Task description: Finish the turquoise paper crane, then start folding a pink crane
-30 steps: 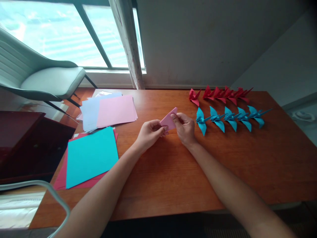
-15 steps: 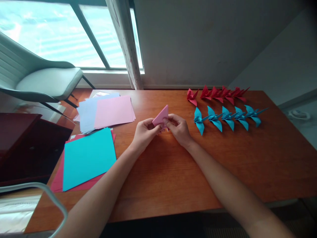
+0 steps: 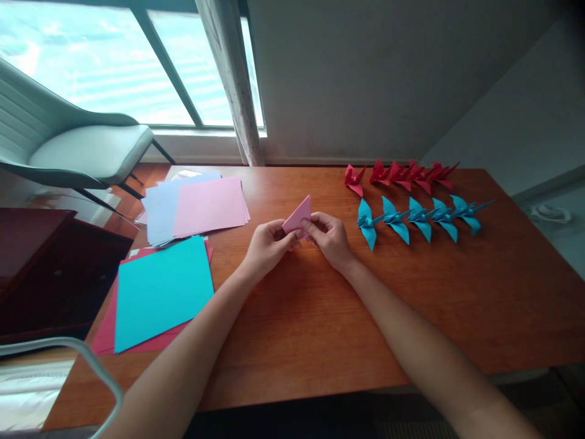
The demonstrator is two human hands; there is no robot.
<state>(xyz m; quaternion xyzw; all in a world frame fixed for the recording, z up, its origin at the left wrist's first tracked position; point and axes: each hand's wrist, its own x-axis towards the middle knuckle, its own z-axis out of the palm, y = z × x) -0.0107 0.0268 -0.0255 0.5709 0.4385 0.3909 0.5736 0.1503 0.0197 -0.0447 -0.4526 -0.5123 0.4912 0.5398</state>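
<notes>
A small piece of folded pink paper [image 3: 299,214], shaped like a triangle with its tip up and to the right, is held above the middle of the table. My left hand [image 3: 270,244] grips its lower left side, thumb in front. On the lower right edge, my right hand [image 3: 329,236] pinches the same paper between thumb and fingers. Some fingertips behind the paper are hidden. Right of my hands, a row of blue origami cranes [image 3: 392,218] stands on the table, with a row of red origami cranes [image 3: 397,175] behind it.
On the table's [image 3: 292,341] left side lie a stack of pink sheets [image 3: 211,206], pale blue sheets [image 3: 159,210], and a blue sheet [image 3: 162,296] over red sheets [image 3: 107,332]. A chair [image 3: 86,146] stands by the window. A pale curved bar [image 3: 86,353] is at lower left.
Almost nothing has moved. The fingers under the folded pink paper have shifted slightly, and both hands still hold it in the same place.
</notes>
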